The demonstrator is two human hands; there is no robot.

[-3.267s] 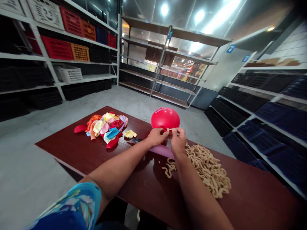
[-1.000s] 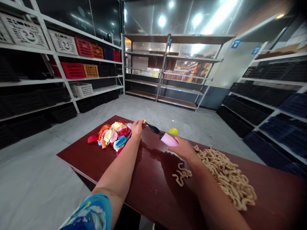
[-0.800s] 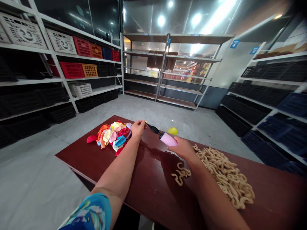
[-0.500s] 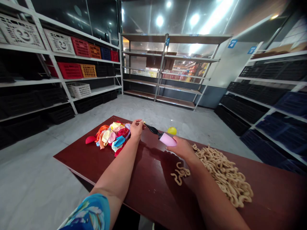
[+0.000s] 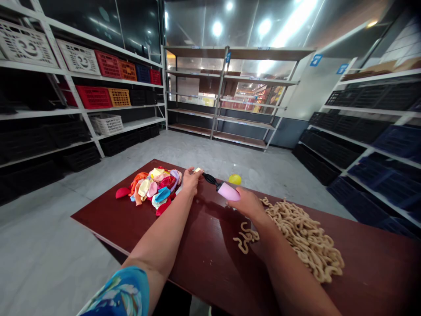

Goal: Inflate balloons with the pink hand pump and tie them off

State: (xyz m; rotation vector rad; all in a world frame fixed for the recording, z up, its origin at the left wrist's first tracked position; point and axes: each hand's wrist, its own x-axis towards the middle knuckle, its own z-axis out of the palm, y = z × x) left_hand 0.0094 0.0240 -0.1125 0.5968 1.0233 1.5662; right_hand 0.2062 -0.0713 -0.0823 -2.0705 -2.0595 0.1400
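Note:
My right hand (image 5: pixel 247 202) is wrapped round the pink barrel of a balloon pump (image 5: pixel 228 192), held tilted above the table with its black tip pointing left. At that tip my left hand (image 5: pixel 190 180) pinches a small pale-yellow balloon (image 5: pixel 198 170); it looks limp, and its mouth is too small to make out. Left of my left hand lies a heap of uninflated balloons (image 5: pixel 158 186) in many colours. Under my right forearm is a small cluster of tan curly pieces (image 5: pixel 246 238), beside a large pile of the same tan pieces (image 5: pixel 304 239).
The dark red table (image 5: pixel 200 245) carries everything. Beyond its far edge is a round yellow balloon (image 5: pixel 235 179). Shelves with crates (image 5: pixel 95 96) stand on the left, dark crates (image 5: pixel 358 153) on the right, and a metal rack (image 5: pixel 217 96) at the back.
My left hand has moved slightly right along the pump's tip, and more of the pale-yellow balloon shows above the fingers. The right hand keeps its hold on the pump.

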